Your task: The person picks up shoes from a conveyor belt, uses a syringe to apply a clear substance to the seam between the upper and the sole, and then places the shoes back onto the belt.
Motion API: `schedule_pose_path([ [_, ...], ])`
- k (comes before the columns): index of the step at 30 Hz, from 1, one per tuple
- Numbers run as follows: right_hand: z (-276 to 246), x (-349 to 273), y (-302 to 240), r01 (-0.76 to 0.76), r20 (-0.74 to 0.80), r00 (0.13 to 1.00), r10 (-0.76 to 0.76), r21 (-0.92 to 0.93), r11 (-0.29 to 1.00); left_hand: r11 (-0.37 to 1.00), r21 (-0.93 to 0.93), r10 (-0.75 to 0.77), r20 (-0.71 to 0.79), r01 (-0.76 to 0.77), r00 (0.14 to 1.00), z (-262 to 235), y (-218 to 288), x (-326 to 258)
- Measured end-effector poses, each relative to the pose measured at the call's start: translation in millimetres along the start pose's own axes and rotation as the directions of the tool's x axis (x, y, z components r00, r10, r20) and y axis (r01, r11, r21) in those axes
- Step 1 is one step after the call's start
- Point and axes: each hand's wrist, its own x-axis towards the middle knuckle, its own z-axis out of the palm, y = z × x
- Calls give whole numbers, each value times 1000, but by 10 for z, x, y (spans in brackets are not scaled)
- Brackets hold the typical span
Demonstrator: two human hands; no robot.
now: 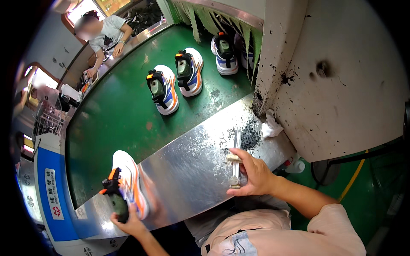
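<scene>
My left hand (130, 222) grips the heel end of a white sneaker (133, 183) with orange, blue and black parts. A dark green shoe last (119, 206) fills its opening. The shoe is slightly blurred and lies over the metal ledge and the green belt's near edge. My right hand (253, 174) curls around a narrow metal bar-shaped tool (236, 168), fingertips against it, above the ledge. Beige pieces show at the thumb and index fingertips. Whether the bar also rests on the ledge I cannot tell.
Two similar sneakers (164, 90) (190, 72) stand on the green conveyor belt (115, 123). Others emerge under a torn green curtain (200, 19). Black scraps (250, 135) and crumpled white paper (271, 124) lie on the metal ledge (188, 158). A co-worker (109, 36) sits across the belt.
</scene>
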Motion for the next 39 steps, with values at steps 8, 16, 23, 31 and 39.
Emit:
schedule_pose_path([
  [8, -147, -362, -324, -258, 300, 934, 192, 198, 946, 601, -368, 693, 682, -709, 233, -69, 1334, 1],
  [16, -272, -269, -415, -415, 340, 900, 274, 470, 779, 644, -277, 407, 913, -713, 13, 663, 1668, 620],
  [23, -150, -266, -145, -400, 231, 914, 333, 375, 836, 498, -166, 654, 717, -851, 242, 3, 1493, -265],
  [31, -42, -402, -234, -394, 297, 913, 278, 478, 785, 757, -327, 533, 809, -565, 246, -77, 1496, -46],
  [39, -172, -149, -227, -406, 234, 914, 332, 487, 773, 664, -324, 600, 768, -674, 222, 218, 1510, 21],
])
